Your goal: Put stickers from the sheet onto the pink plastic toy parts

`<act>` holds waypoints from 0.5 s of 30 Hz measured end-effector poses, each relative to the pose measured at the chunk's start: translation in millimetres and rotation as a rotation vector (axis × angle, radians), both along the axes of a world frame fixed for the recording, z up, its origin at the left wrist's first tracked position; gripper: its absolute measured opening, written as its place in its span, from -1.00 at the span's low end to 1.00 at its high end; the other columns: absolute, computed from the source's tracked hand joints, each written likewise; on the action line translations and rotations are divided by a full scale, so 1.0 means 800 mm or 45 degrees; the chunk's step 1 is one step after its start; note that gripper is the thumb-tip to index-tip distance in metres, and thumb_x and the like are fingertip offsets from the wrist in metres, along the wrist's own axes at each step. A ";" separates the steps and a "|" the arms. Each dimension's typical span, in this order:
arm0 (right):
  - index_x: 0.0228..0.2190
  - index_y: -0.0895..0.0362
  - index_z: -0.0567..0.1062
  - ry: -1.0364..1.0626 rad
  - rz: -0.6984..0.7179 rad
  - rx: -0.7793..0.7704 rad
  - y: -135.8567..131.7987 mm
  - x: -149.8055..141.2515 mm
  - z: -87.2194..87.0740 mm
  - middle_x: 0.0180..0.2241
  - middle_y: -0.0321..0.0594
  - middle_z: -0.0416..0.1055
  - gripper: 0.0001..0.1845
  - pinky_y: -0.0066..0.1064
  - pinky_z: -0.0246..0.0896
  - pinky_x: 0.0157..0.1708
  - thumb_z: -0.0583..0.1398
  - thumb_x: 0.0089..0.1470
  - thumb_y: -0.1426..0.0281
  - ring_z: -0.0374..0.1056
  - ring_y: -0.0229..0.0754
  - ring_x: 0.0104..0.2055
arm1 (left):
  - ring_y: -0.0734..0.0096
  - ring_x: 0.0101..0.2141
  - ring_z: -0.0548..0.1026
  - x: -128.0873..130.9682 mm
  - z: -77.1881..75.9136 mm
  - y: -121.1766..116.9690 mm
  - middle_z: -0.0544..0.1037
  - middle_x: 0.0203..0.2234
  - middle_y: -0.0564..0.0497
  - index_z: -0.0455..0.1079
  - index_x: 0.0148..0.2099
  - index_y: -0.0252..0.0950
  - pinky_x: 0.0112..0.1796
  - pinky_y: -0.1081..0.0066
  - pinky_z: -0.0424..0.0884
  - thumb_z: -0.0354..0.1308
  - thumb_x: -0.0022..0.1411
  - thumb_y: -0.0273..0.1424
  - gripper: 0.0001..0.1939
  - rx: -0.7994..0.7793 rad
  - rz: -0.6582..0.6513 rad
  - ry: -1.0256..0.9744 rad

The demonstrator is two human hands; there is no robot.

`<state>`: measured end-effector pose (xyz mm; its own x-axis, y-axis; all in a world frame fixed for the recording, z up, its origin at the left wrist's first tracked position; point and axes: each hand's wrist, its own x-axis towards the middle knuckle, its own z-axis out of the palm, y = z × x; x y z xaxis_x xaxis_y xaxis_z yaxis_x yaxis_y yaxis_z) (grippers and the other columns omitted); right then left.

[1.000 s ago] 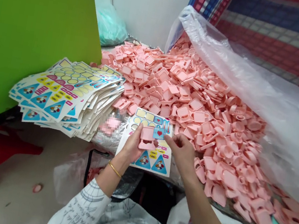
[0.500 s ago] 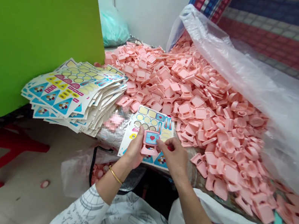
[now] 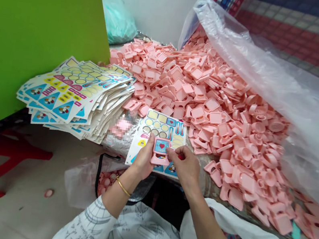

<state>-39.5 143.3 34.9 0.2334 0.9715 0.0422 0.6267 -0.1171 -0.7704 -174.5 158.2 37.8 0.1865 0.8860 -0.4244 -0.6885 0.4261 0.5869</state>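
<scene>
In my left hand (image 3: 144, 157) is a small pink plastic toy monitor (image 3: 159, 161), held upright by its left side with the thumb along the edge. A blue sticker (image 3: 161, 146) with a red heart lies within its screen frame. The fingers of my right hand (image 3: 187, 165) are pinched at the sticker's right edge, touching the toy. Something small and red shows between those fingers; I cannot make out what. Under both hands lies a sticker sheet (image 3: 160, 116) with yellow, blue and pink shapes, its lower part covered by the hands and toy.
A heap of pink plastic parts (image 3: 210, 107) spreads behind and to the right, spilling from a clear plastic bag (image 3: 248, 65). Sticker sheets (image 3: 75, 93) are stacked at the left beside a green panel (image 3: 40, 26). A red stool (image 3: 1, 166) stands below.
The heart sticker, held overlapping the toy's right side in my right hand one second ago, now lies in the screen frame. My right fingers followed it left. Little differs from half a second ago.
</scene>
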 end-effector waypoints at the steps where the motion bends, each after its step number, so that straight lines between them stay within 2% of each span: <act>1: -0.55 0.06 0.44 -0.004 0.004 0.005 0.000 0.001 -0.001 -0.60 -0.38 0.38 -0.53 -0.42 0.02 -0.43 0.24 -0.02 -0.09 0.25 -0.24 -0.52 | 0.13 -0.13 0.58 0.000 0.000 0.000 0.63 -0.24 -0.17 0.50 -0.08 -0.38 -0.14 0.26 0.51 0.10 0.24 0.06 -0.43 0.007 0.000 0.004; 3: -0.56 0.06 0.43 -0.016 0.011 0.020 0.001 0.001 -0.001 -0.60 -0.37 0.39 -0.54 -0.42 0.02 -0.42 0.23 0.00 -0.07 0.26 -0.24 -0.52 | 0.14 -0.14 0.58 0.001 -0.002 -0.001 0.63 -0.22 -0.16 0.49 -0.09 -0.36 -0.15 0.28 0.51 0.21 0.17 0.03 -0.46 0.060 -0.010 0.021; 6: -0.56 0.06 0.42 -0.081 0.013 0.020 -0.002 -0.004 0.003 -0.57 -0.35 0.41 -0.56 -0.43 0.02 -0.42 0.23 0.04 -0.04 0.29 -0.23 -0.49 | 0.23 -0.19 0.58 0.003 -0.006 -0.004 0.61 -0.19 -0.10 0.48 -0.06 -0.32 -0.21 0.37 0.50 0.35 0.06 -0.13 -0.53 0.173 -0.064 0.090; 8: -0.49 0.06 0.45 -0.177 0.050 -0.005 -0.009 -0.007 0.009 -0.52 -0.34 0.45 -0.59 -0.44 0.03 -0.42 0.20 0.08 -0.02 0.33 -0.22 -0.45 | 0.32 -0.28 0.58 0.002 -0.011 -0.006 0.61 -0.23 -0.06 0.47 -0.07 -0.31 -0.30 0.44 0.48 0.39 0.01 -0.22 -0.54 0.189 -0.061 0.189; 10: -0.35 0.04 0.50 -0.290 0.119 -0.009 -0.019 -0.006 0.015 -0.41 -0.31 0.51 -0.64 -0.44 0.07 -0.38 0.18 0.14 0.01 0.39 -0.21 -0.37 | 0.40 -0.39 0.56 -0.003 -0.016 -0.004 0.60 -0.33 -0.01 0.45 -0.11 -0.33 -0.39 0.49 0.46 0.40 -0.03 -0.23 -0.55 0.156 0.011 0.314; 13: -0.16 0.04 0.51 -0.427 0.178 0.018 -0.039 0.023 0.020 -0.20 -0.25 0.55 -0.64 -0.42 0.17 -0.28 0.21 0.13 0.06 0.44 -0.18 -0.25 | 0.43 -0.50 0.53 -0.017 -0.017 0.001 0.58 -0.44 0.05 0.40 -0.14 -0.31 -0.44 0.46 0.46 0.43 -0.12 -0.26 -0.51 0.095 0.139 0.433; 15: -0.12 0.03 0.52 -0.496 0.162 -0.003 -0.054 0.068 0.023 -0.12 -0.25 0.54 -0.64 -0.40 0.22 -0.23 0.26 0.10 0.12 0.46 -0.16 -0.19 | 0.44 -0.53 0.53 -0.022 -0.010 -0.004 0.57 -0.47 0.07 0.36 -0.15 -0.30 -0.45 0.44 0.47 0.44 -0.16 -0.29 -0.49 0.065 0.133 0.458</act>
